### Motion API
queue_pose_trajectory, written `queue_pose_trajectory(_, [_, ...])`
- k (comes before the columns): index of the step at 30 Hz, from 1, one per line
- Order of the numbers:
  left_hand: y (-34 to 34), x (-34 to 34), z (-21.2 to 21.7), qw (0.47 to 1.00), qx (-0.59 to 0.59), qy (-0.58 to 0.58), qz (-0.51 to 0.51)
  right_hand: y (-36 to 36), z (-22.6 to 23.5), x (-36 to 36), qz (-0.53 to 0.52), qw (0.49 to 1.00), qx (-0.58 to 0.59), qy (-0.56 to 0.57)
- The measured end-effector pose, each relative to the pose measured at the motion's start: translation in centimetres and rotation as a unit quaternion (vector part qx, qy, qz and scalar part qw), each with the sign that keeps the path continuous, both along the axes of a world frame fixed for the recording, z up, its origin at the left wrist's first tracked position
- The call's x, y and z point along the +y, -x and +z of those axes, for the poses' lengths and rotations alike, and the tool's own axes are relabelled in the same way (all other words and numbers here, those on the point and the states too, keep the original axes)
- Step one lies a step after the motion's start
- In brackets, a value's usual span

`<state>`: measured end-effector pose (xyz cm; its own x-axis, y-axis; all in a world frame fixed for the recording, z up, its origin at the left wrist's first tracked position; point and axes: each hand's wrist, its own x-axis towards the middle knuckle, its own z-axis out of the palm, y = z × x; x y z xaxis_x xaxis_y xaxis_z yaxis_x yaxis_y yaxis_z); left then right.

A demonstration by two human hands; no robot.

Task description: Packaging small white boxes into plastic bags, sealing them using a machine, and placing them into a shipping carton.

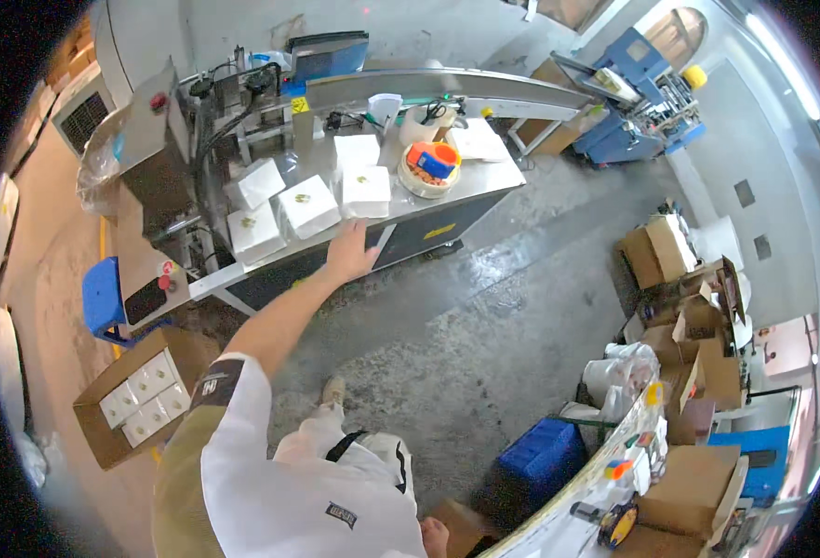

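So the person's left hand [349, 249] was stretched way out, palm down with the fingers loosely spread, resting on the front edge of the steel desk [470, 191]. It wasn't gripping anything, just planted there. Right above the fingertips sat a white wrapped pack [365, 191] with a small gold mark on top, and just beside that one to the left was another pack [308, 205], tilted a bit. Two more of the same packs were further toward the desk's left end, one near the front edge [255, 232] and one behind it [261, 181], plus a fifth pack [357, 150] further back toward the machine [242, 88].

The right hand [435, 537] only just peeked in at the bottom edge, down by the person's hip next to a brown box corner. Too little of it showed to say whether it was closed or spread, honestly couldn't tell.

Other stuff on the desk: a round white tub [430, 167] with orange and blue bits in it, sitting right of the packs, and a flat white stack [478, 139] near the back right corner. Down on the floor to the left, an open cardboard box [140, 395] had more white packs lined up inside, and a blue stool [105, 298] stood just past the desk's left end. Off to the right there was a heap of cardboard boxes [684, 307] and a blue crate [545, 460] on the concrete.
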<state>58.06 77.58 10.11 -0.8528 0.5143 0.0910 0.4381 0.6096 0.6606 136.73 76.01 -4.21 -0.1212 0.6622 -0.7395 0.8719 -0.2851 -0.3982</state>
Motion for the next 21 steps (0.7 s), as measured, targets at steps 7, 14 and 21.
queue_pose_trajectory(7, [12.0,9.7,-4.4,0.966,0.199,0.162,0.027,16.4,8.3,15.9,-0.119,0.982,0.130,0.066])
queue_pose_trajectory(14, [10.9,9.5,-8.3,0.963,0.225,0.131,0.074,29.3,1.1,37.2,0.053,0.986,0.160,-0.018])
queue_pose_trajectory(21, [8.3,14.2,-0.2,0.962,-0.068,0.034,0.263,61.6,6.4,43.2,0.296,0.895,0.318,0.104])
